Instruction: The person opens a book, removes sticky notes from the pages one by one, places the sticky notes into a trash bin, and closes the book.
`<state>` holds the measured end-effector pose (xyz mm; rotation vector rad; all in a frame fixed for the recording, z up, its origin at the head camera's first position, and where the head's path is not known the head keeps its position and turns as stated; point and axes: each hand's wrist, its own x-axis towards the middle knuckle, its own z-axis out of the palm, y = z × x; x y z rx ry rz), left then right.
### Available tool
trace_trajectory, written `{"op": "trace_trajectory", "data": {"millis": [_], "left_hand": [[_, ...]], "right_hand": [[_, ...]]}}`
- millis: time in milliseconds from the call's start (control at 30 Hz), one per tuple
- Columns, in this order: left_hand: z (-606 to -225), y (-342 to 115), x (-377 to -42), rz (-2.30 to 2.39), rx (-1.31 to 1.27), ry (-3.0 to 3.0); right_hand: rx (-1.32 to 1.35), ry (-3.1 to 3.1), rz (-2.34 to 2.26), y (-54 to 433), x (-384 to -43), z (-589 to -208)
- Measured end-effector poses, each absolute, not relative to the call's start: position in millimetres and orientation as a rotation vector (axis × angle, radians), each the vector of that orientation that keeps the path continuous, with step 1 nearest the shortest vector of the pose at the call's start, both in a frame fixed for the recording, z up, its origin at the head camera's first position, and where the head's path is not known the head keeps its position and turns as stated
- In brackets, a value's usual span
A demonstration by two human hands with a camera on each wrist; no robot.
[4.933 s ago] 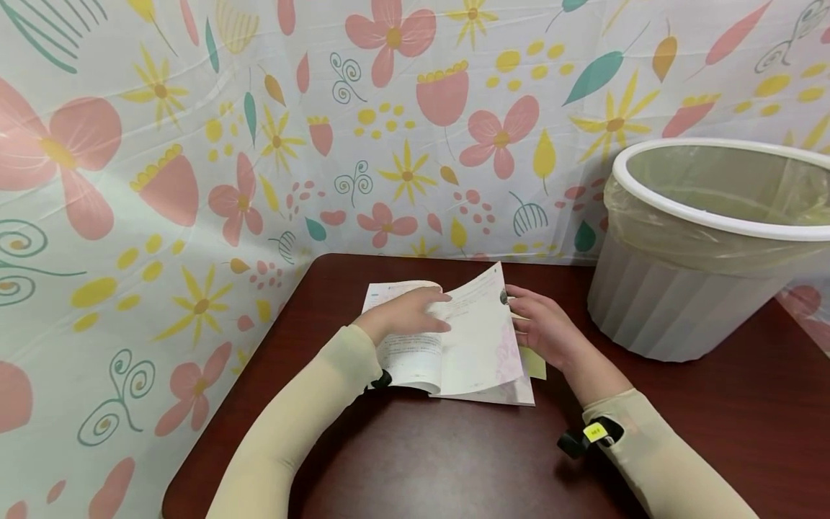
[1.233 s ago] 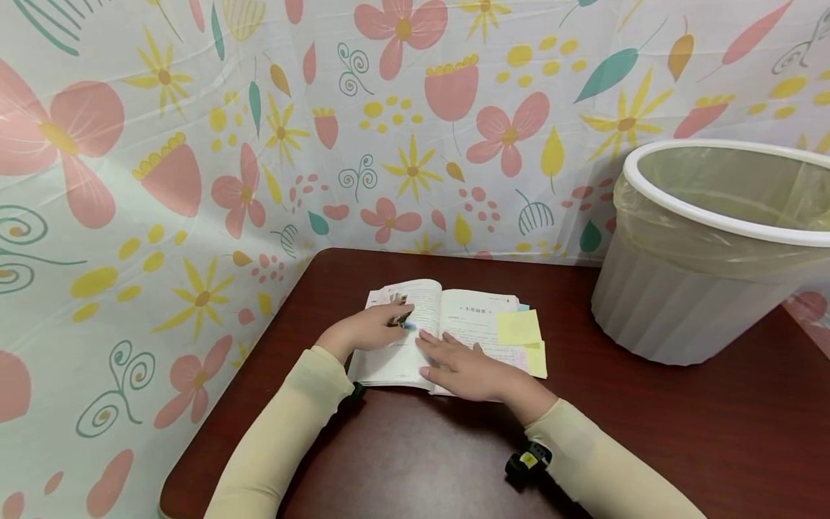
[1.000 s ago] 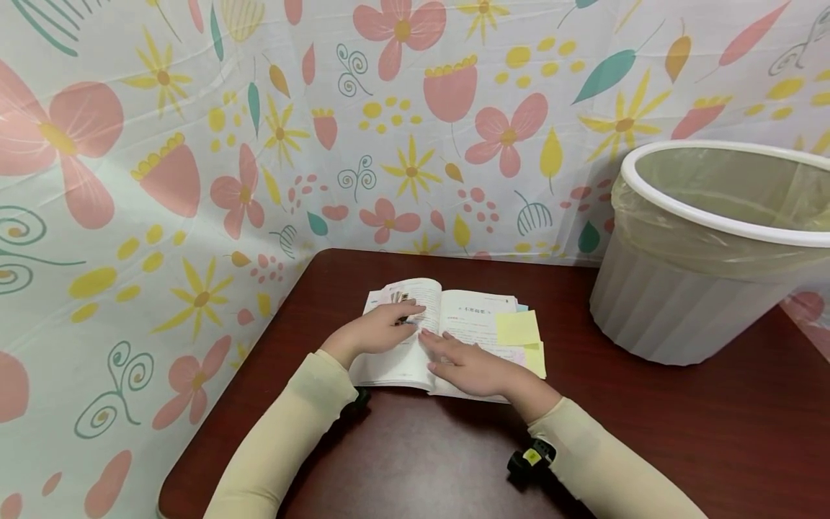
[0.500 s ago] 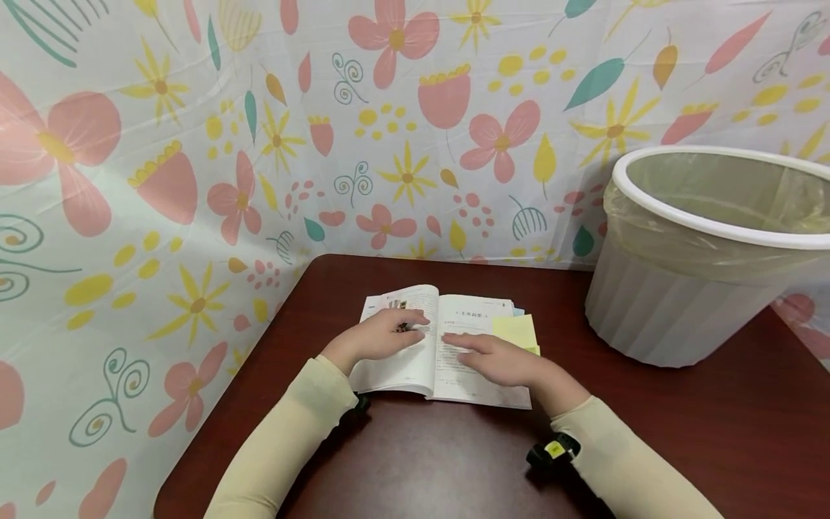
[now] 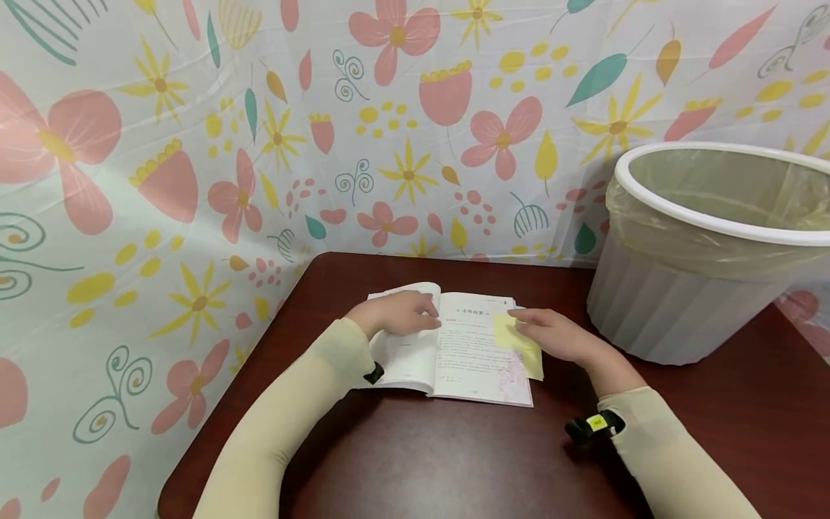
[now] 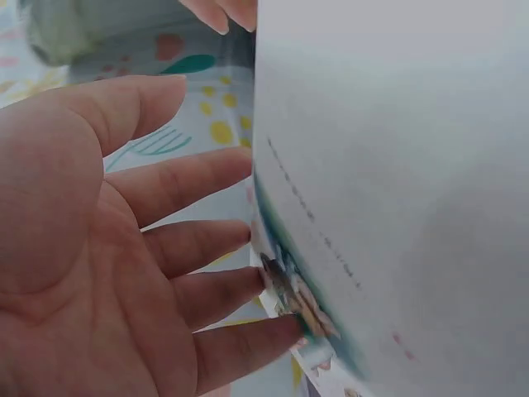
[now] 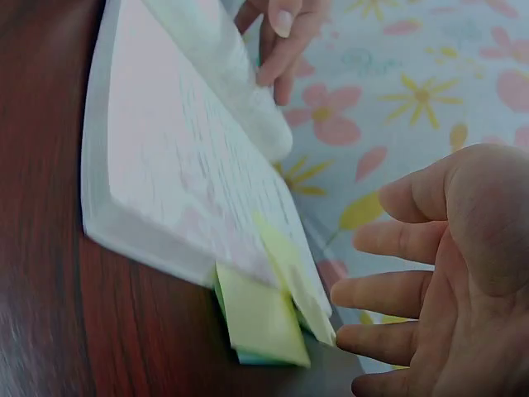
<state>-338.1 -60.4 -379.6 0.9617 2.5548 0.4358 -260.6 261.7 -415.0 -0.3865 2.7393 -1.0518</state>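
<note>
An open book (image 5: pixel 473 360) lies on the dark wooden table (image 5: pixel 415 461), with printed text on its right page. Two yellow sticky notes (image 5: pixel 508 331) stand out along that page's right edge. Over the upper part of the left page is my left hand (image 5: pixel 398 312), fingers loosely bent and holding nothing. The left wrist view has its spread fingertips right at a page edge with a coloured picture (image 6: pixel 302 294). My right hand (image 5: pixel 558 335) is beside the upper note, fingertips overlapping it in the head view. In the right wrist view, its fingers (image 7: pixel 384 294) are apart and grip nothing.
A tall pale bin (image 5: pixel 668 303) with a white rim and a clear liner stands at the right of the table. Behind and to the left hangs a flower-patterned curtain (image 5: pixel 259 144). A bit of a blue note (image 7: pixel 264 359) shows under the yellow ones.
Earlier the right hand was at a raised page; that page has since been turned. From over the right page, the right hand has moved right to the notes. The left hand has shifted slightly away.
</note>
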Motion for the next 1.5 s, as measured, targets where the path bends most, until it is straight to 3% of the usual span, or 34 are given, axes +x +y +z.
{"op": "trace_trajectory", "data": {"millis": [367,633,1033,1500], "left_hand": [[-373,-2,-369,0.307,0.739,2.506],[-386,22,-383,0.360,0.782,2.505],[-412,49,-379,0.585,0.936,2.506],[-409,66,-356,0.141,1.046,2.554]], "right_hand": [[-0.299,2.779,-1.033,279,-268,-430],[-0.254,2.830,-1.022,282,-275,-437],[-0.222,2.871,-1.095,284,-283,-441],[-0.174,2.887,-1.063,282,-282,-437]]}}
